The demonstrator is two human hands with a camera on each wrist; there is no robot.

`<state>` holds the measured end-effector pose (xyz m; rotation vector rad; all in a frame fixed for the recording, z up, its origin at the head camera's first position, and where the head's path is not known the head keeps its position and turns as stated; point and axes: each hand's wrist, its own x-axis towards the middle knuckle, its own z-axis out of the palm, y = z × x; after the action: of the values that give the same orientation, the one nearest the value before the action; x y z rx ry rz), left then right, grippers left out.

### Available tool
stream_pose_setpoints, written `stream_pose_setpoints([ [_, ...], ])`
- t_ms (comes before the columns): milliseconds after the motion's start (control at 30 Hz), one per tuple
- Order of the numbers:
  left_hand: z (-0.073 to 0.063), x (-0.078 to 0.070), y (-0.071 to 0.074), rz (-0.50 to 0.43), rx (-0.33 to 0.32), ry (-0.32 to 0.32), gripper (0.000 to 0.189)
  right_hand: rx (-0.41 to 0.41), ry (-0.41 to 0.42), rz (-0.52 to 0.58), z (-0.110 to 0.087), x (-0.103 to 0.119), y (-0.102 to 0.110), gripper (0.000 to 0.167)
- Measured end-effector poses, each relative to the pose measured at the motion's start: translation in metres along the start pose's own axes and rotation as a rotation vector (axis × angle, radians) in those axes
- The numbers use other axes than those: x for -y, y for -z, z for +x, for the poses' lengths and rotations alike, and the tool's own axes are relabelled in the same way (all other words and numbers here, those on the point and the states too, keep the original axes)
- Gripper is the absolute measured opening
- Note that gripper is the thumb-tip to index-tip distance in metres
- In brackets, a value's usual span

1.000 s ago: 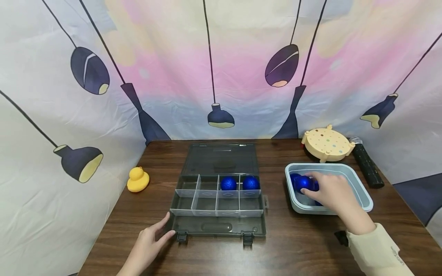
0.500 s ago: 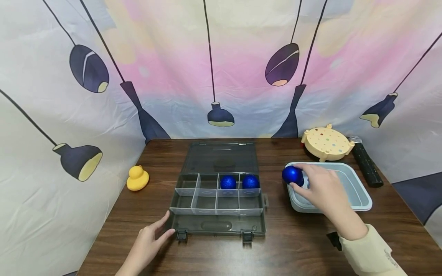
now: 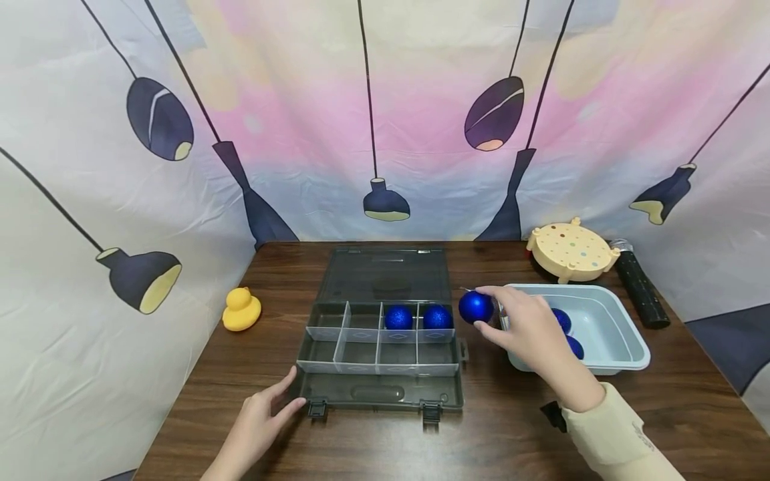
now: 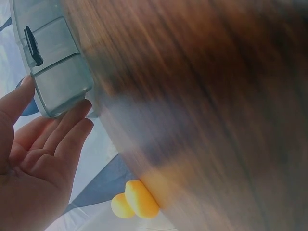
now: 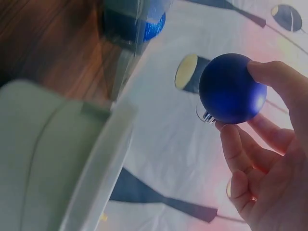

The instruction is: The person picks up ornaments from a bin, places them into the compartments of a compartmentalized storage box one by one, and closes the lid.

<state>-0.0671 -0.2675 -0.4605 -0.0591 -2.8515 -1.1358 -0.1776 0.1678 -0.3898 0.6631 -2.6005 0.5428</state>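
My right hand (image 3: 535, 331) pinches a smooth blue Christmas bauble (image 3: 475, 307) between thumb and fingers, above the gap between the divided box and the tub. In the right wrist view, the bauble's silver cap and wire loop (image 5: 208, 116) point down and left. The grey see-through divided box (image 3: 381, 394) lies with its lid folded back. Two glittery blue baubles (image 3: 398, 318) sit in its far row, in the two right compartments. Fingers relaxed, my left hand (image 3: 259, 421) touches the box's near left corner; the left wrist view shows its thumb and fingertips at that corner.
The light blue tub (image 3: 613, 327), right of the box, holds more blue baubles (image 3: 574, 346), partly behind my right hand. Behind it stand a cream spotted round toy (image 3: 571, 252) and a black microphone (image 3: 640, 287). A yellow rubber duck (image 3: 241, 310) sits at the table's left edge.
My right hand has lifted the bauble out of the tub and carried it left towards the box. Baubles left in the tub now show. My left hand stays at the box corner.
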Motion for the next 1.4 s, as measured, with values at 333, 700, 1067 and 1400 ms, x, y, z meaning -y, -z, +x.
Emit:
stream_pose_setpoints([
  [333,0.000,0.000,-0.001,-0.012,-0.003,-0.001,0.053,0.046,0.083,0.062,0.012,0.024,-0.032,0.053],
  [700,-0.004,0.001,0.000,0.005,-0.011,-0.002,0.054,0.063,0.162,0.133,0.028,0.047,-0.056,0.051],
  [1067,-0.003,0.001,0.000,0.002,-0.019,-0.023,0.053,0.147,0.230,0.169,0.058,0.069,-0.065,0.052],
  [1400,0.000,0.000,0.001,0.003,-0.003,-0.001,0.054,0.245,0.258,0.205,0.083,0.082,-0.075,0.053],
])
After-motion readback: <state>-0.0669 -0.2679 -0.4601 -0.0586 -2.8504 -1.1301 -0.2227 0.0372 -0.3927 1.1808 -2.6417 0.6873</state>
